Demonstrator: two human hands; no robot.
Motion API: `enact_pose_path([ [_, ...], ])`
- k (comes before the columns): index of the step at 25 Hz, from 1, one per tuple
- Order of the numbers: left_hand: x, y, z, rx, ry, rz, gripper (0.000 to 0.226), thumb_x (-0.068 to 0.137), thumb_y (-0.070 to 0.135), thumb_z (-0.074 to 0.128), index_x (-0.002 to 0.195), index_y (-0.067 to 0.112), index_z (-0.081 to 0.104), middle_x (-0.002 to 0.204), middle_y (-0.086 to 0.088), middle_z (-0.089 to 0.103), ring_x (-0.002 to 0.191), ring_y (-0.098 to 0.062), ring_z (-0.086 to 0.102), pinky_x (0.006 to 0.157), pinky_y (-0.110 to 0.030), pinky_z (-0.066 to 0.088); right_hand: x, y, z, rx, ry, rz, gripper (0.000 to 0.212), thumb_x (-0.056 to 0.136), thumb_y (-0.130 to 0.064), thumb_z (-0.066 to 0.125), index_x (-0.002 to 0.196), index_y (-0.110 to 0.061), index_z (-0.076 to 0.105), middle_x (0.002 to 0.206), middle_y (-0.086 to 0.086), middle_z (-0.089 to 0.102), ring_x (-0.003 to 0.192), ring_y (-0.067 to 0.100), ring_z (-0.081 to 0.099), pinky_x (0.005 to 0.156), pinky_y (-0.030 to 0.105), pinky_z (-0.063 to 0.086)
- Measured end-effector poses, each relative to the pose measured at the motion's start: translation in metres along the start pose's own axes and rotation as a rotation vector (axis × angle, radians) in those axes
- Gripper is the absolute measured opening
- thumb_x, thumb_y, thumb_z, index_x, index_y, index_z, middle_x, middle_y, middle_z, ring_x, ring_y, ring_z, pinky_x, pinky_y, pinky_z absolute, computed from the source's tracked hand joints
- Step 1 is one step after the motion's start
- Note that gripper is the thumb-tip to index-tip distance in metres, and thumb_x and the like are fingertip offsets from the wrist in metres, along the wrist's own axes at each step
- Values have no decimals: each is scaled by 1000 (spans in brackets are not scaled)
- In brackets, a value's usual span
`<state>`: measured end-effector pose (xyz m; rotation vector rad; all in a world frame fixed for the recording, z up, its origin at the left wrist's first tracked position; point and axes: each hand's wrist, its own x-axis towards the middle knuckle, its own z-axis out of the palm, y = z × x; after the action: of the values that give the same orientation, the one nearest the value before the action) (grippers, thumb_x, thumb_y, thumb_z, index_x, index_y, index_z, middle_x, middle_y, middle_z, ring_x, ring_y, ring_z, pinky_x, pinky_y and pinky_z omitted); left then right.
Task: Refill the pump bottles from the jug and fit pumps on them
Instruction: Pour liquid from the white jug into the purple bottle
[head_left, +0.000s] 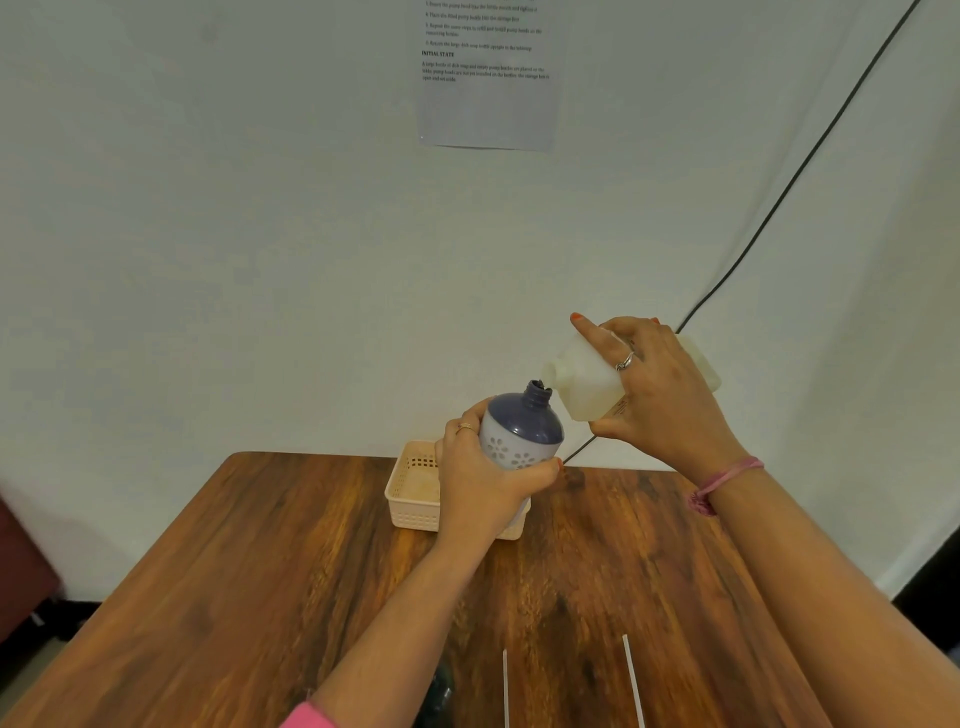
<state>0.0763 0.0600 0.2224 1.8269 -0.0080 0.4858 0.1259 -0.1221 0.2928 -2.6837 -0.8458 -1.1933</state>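
My left hand (480, 480) grips a white pump bottle (522, 431) with a dark blue top and flower pattern, held above the table with its open neck tilted up to the right. My right hand (660, 395) holds a translucent white jug (584, 384) tipped on its side, its spout touching the bottle's open mouth. Two thin white pump tubes (634, 680) lie on the wooden table (260, 597) near the front edge. Their pump heads are out of view.
A pale peach plastic basket (413, 488) stands at the back of the table, partly hidden behind my left hand. A black cable (779, 202) runs down the white wall to the table's back edge. A printed sheet (488, 78) hangs on the wall.
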Motion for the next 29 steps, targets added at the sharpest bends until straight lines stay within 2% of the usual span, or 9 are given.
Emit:
enact_pose_path([
  [5,1,0,1,12,10,-8,90,47,46,77,128,26,46,118,5,52,109,-14,51,87,-29,51,0,1,3,-2,-8,0,106,50,-22,89,143,-16,38,118,18,54,105,36,52,98,53,39],
  [20,2,-2,2,14,13,-21,89,46,46,77,128,25,47,118,4,53,109,-16,52,87,-31,52,0,3,5,-12,-7,-17,106,50,-22,88,143,-17,38,117,18,55,106,37,53,101,54,35],
  [25,2,-4,4,23,15,-29,90,46,47,78,128,27,46,118,5,53,108,-17,53,89,-37,54,0,3,5,-21,-11,-18,106,50,-22,88,143,-17,37,117,18,55,107,36,53,101,54,36],
  [29,1,-5,3,12,15,-23,89,46,46,78,127,27,47,117,5,53,108,-16,53,88,-37,54,0,2,6,-22,-10,-24,106,51,-22,88,143,-17,36,117,18,55,107,36,53,102,53,34],
])
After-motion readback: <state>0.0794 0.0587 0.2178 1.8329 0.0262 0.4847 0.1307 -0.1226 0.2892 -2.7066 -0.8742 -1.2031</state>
